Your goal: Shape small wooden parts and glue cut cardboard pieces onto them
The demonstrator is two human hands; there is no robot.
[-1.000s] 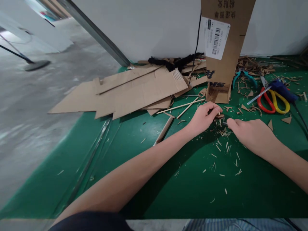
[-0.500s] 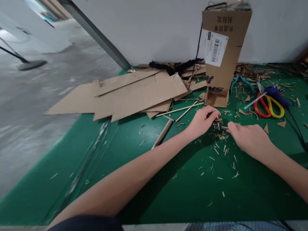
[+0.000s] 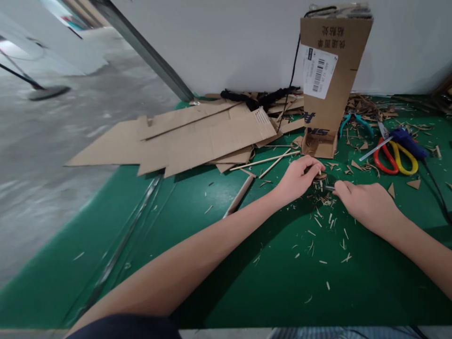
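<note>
**Labelled carton stands behind two closely working hands**

The tall cardboard carton (image 3: 348, 61) bears upside-down Chinese characters, dark lettering that seems to include "SK", and a white label (image 3: 319, 73) with a barcode; its fine print is too small to read. The pale stick (image 3: 320, 172) is short and thin, upright in the left hand (image 3: 300, 176) over a small brown piece (image 3: 320, 177) near the carton's base. That hand is closed in a pinch, thumb against forefinger. The right hand (image 3: 363, 200) is curled closed around a slim grey tool (image 3: 329, 188), whose end points towards the stick. Pale shavings (image 3: 325, 201) litter the green table (image 3: 275, 292); scissors (image 3: 382, 129) and a blue glue gun (image 3: 409, 141) lie to the right.
</note>
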